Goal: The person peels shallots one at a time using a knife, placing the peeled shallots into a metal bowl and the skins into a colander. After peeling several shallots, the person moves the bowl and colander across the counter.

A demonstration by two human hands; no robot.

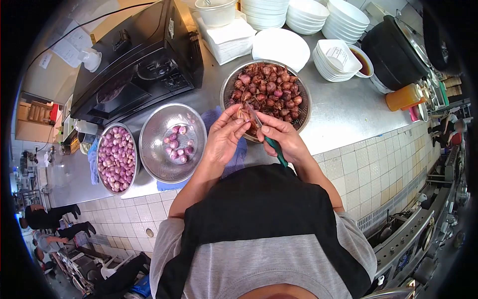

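Observation:
My left hand pinches a brown-skinned shallot at the near rim of a metal colander heaped with unpeeled shallots. My right hand grips a small knife with a green handle, its blade against that shallot. Left of my hands sits a steel bowl with a few peeled purple shallots. Further left, another steel bowl is nearly full of peeled shallots.
A black microwave stands at the back left of the steel counter. Stacks of white bowls and plates, napkins, a black pot and an orange bottle fill the back. The counter front is white tile.

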